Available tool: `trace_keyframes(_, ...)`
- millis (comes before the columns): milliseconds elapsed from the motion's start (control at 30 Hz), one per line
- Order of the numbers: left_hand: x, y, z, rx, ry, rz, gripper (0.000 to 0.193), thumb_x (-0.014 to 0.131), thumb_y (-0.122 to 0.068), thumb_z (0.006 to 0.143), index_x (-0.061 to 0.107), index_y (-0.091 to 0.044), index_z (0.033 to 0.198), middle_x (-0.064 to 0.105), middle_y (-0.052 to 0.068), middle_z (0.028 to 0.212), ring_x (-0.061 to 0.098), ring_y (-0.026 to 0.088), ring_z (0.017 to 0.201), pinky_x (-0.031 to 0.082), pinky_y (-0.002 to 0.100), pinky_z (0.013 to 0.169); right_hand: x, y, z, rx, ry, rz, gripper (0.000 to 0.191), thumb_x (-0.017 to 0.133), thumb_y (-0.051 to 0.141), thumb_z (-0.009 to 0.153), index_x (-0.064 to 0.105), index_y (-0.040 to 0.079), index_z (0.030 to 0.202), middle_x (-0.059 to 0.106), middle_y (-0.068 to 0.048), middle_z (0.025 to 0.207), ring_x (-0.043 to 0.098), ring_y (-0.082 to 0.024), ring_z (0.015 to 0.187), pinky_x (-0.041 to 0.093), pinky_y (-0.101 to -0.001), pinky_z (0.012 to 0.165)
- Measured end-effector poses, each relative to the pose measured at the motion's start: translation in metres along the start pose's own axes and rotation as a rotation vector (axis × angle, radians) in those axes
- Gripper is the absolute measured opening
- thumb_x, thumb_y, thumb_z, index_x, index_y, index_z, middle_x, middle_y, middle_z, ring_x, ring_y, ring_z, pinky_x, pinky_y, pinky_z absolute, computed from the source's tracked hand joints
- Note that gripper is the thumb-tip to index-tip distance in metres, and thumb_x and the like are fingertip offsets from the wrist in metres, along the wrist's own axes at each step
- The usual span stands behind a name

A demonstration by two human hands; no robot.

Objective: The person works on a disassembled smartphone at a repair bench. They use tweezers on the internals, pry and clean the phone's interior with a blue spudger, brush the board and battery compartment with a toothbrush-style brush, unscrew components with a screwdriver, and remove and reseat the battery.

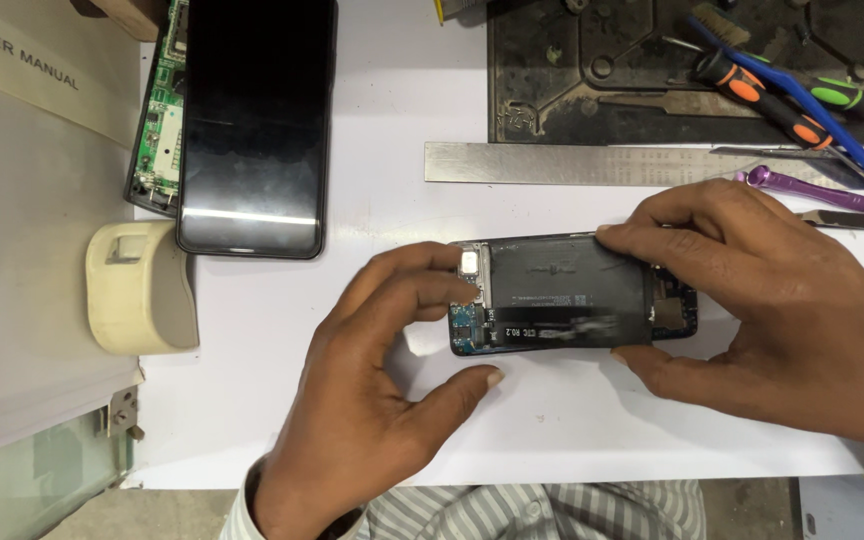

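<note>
Head view. An opened phone (567,295) lies lengthwise just right of the middle of the white tabletop (372,400), its back cover off and its insides facing up. A large black battery fills most of its body. At its nine o'clock end sit a small silvery metal shield and, below that, a patch of blue circuit board. At its three o'clock end more dark board shows under the fingers.

The left hand (372,400) comes in from six o'clock. Its fingers are curled onto the shield end of the opened phone, and the thumb is stretched out on the table along the phone's lower edge. The right hand (772,300) comes in from three o'clock and clasps the other end, fingers laid over the top edge and battery, thumb pressed against the lower edge.

At eleven o'clock lies a second phone (252,120), its dark screen up, on top of a green circuit board (157,120). Just below it, at nine o'clock, sits a cream plastic holder (137,290). A steel ruler (572,165) lies at one o'clock, above the opened phone. Behind it is a dark metal work plate (592,70) carrying screwdrivers (762,95) with orange, green and blue handles. A purple tool (812,190) lies beside the ruler.

The person wears a striped sleeve (512,510) at six o'clock.
</note>
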State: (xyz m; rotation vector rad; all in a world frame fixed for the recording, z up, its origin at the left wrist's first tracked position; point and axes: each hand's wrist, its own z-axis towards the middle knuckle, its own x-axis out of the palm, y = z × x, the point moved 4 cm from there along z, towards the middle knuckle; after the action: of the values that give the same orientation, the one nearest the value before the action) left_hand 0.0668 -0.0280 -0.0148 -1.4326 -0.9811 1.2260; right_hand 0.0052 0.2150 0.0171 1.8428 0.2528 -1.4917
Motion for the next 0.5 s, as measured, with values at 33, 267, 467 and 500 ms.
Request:
trace_keyframes(33, 0.0011, -0.0017, 0.0014, 0.036, -0.003, 0.063, 0.053, 0.083, -0.007, 0.074, 0.063, -0.005, 0.123, 0.060, 0.015, 0.142, 0.066, 0.028, 0.124, 0.058, 0.035, 0.098, -0.0001, -0.0003, -0.0001, 0.000, 0.002, -0.007, 0.080, 0.091, 0.026, 0.055, 0.066, 0.008, 0.129, 0.060, -0.011, 0.119, 0.065, -0.021, 0.097, 0.055, -0.0337, 0.072)
trace_keyframes(267, 0.0079, -0.0050, 0.0065, 0.087, 0.006, 0.272, 0.073, 0.082, -0.003, 0.073, 0.048, -0.003, 0.139, 0.056, 0.018, 0.147, 0.058, 0.033, 0.124, 0.061, 0.035, 0.087, 0.0024, -0.0055, -0.0041, 0.097, 0.045, -0.020, 0.084, 0.092, 0.026, 0.052, 0.067, 0.013, 0.131, 0.061, -0.007, 0.119, 0.061, -0.019, 0.091, 0.055, -0.0322, 0.069)
trace_keyframes(467, 0.0095, -0.0073, 0.0067, 0.126, 0.013, 0.318, 0.074, 0.081, -0.002, 0.074, 0.047, 0.001, 0.139, 0.057, 0.020, 0.142, 0.058, 0.034, 0.121, 0.059, 0.036, 0.085, 0.0041, -0.0032, -0.0025, 0.008, 0.017, 0.033, 0.080, 0.091, 0.025, 0.057, 0.065, 0.010, 0.131, 0.059, -0.010, 0.118, 0.067, -0.019, 0.093, 0.056, -0.0324, 0.068)
trace_keyframes(500, 0.0092, -0.0082, 0.0064, 0.142, 0.009, 0.328, 0.074, 0.082, -0.002, 0.074, 0.047, 0.001, 0.139, 0.057, 0.020, 0.142, 0.058, 0.034, 0.121, 0.058, 0.036, 0.085, 0.0044, -0.0030, -0.0019, -0.006, 0.019, 0.020, 0.080, 0.091, 0.024, 0.057, 0.065, 0.009, 0.131, 0.059, -0.011, 0.117, 0.066, -0.020, 0.093, 0.056, -0.0334, 0.069)
